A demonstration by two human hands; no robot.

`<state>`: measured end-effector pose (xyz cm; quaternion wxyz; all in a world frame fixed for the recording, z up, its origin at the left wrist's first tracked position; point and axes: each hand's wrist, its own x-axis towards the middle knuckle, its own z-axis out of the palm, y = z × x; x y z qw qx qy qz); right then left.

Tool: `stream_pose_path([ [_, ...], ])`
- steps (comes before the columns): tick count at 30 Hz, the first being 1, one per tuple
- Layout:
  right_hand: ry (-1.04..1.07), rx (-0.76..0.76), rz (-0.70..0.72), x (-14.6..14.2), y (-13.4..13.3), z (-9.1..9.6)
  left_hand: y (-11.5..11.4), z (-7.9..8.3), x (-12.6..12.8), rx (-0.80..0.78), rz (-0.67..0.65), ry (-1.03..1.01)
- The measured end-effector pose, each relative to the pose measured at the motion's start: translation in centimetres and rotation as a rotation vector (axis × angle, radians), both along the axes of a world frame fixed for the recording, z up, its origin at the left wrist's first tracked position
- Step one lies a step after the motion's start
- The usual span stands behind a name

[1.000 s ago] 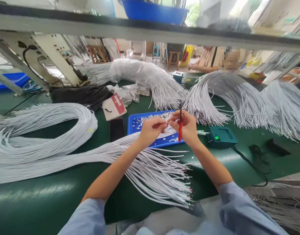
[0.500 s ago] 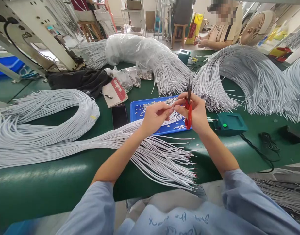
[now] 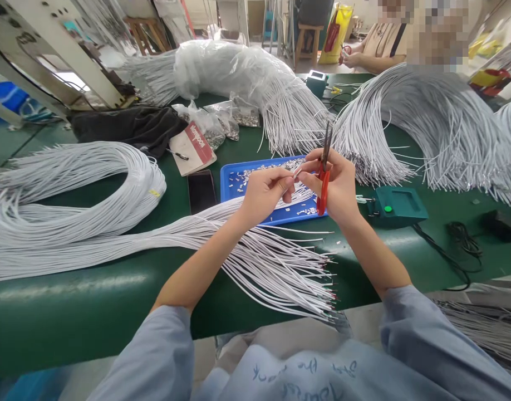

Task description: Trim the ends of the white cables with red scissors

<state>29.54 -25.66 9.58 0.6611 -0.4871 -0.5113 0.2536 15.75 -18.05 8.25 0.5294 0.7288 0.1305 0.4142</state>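
Observation:
My left hand [image 3: 264, 195] pinches a thin white cable [image 3: 298, 172] near its end, between thumb and fingers. Fingertip to fingertip with it, my right hand [image 3: 340, 181] is closed, its thumb and forefinger at the same cable end. Red-handled scissors [image 3: 323, 192] are held in the right hand, dark blades pointing up and away from the cable. Beneath both hands lies a blue tray [image 3: 223, 186] with many small metal pieces. A fanned bundle of white cables [image 3: 276, 262] spreads under my left forearm, its cut ends towards the right.
A coiled cable bundle [image 3: 142, 217] lies left, beside a phone [image 3: 201, 192] and a booklet [image 3: 192, 150]. Plastic-wrapped cables [image 3: 222, 67] and an arched bundle [image 3: 443, 111] stand behind. A green device [image 3: 399, 206] with a cord sits right. Across the table, a person [image 3: 376, 47] works.
The view has shifted slightly. Both hands stay together at the cable end, and a little more of its pale tip shows between the fingertips. The scissors remain in my right hand.

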Motion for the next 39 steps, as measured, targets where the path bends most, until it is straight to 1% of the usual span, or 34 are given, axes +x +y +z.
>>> stream_pose_path([
  [5, -0.049, 0.009, -0.028, -0.2, -0.2, 0.3, 0.1, -0.3, 0.1, 0.034, 0.019, -0.008],
  [8, -0.101, 0.014, -0.040, -0.1, -0.2, 0.3, 0.1, -0.6, 0.1, 0.027, 0.033, -0.034],
  [10, -0.166, 0.036, -0.064, 0.2, -0.2, 0.3, 0.0, -0.7, 0.1, 0.027, 0.060, -0.059],
  [13, -0.322, 0.064, -0.119, 0.8, -0.2, 0.4, 0.1, -0.7, 0.1, 0.063, 0.114, -0.103],
  [16, -0.488, -0.005, -0.117, 1.4, -0.3, 0.4, 0.2, -0.5, -0.1, 0.111, 0.152, -0.150],
  [20, -0.595, -0.090, -0.078, 1.3, -0.2, 0.1, 0.4, -0.3, -0.3, 0.129, 0.173, -0.164],
  [24, -0.630, -0.122, -0.063, 0.8, 0.0, -0.3, 0.6, -0.3, -0.5, 0.138, 0.144, -0.133],
  [26, -0.635, -0.117, -0.062, 0.7, 0.0, -0.2, 0.7, -0.4, -0.5, 0.191, 0.143, -0.138],
  [31, -0.638, -0.161, -0.029, 0.6, -0.5, 0.4, 0.8, -0.6, -0.3, 0.411, 0.207, -0.144],
  [37, -0.634, -0.197, -0.003, 0.8, -0.8, 0.7, 0.8, -0.4, -0.5, 0.513, 0.219, -0.149],
  [39, -0.624, -0.200, -0.004, 0.7, -0.9, 0.7, 0.8, -0.4, -0.5, 0.508, 0.207, -0.144],
])
